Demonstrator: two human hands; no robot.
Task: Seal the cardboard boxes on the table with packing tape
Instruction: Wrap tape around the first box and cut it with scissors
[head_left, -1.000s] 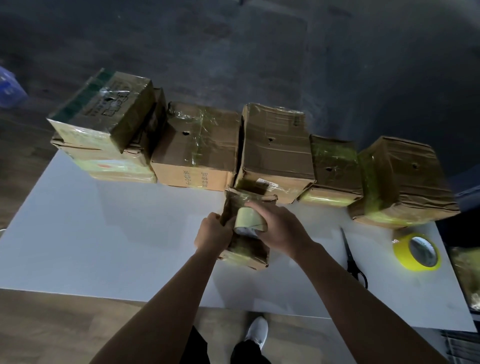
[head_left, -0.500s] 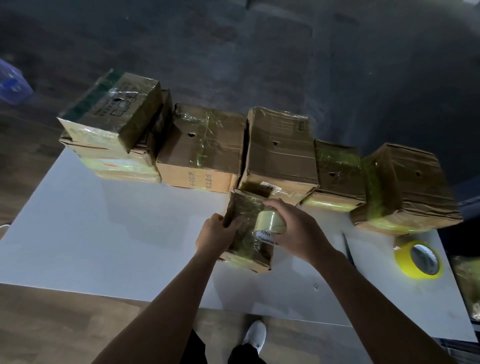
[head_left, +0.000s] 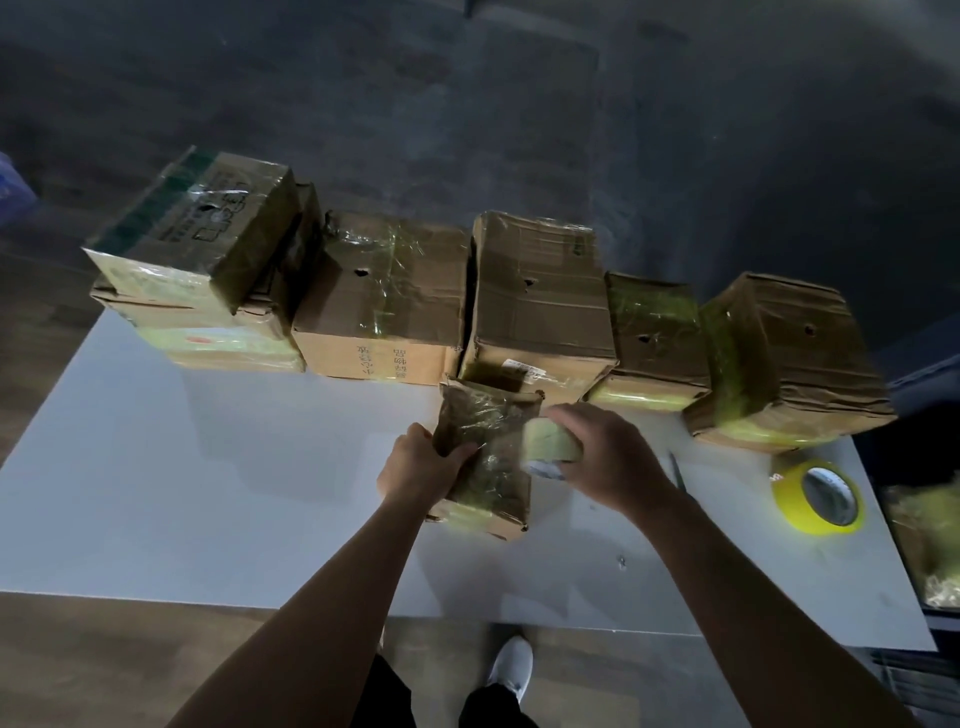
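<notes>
A small cardboard box (head_left: 488, 452), wrapped in shiny tape, lies on the white table (head_left: 208, 478) in front of me. My left hand (head_left: 421, 462) grips its left edge, thumb over the top. My right hand (head_left: 608, 457) holds a pale roll of packing tape (head_left: 548, 447) against the box's right side. Behind it several taped cardboard boxes stand in a row along the table's far edge: a stacked pair (head_left: 197, 270) at the left, a wide one (head_left: 384, 301), a tall one (head_left: 540, 296), a small one (head_left: 654, 338) and a crumpled one (head_left: 784, 358) at the right.
A yellow tape roll (head_left: 818, 496) lies on the table at the right. Scissors (head_left: 678, 470) lie just beyond my right wrist, mostly hidden. The table's near edge runs above my white shoe (head_left: 511, 670). Dark floor surrounds the table.
My right hand has carried the tape roll from the top of the small box toward its right side. The left hand keeps its grip on the box's left edge.
</notes>
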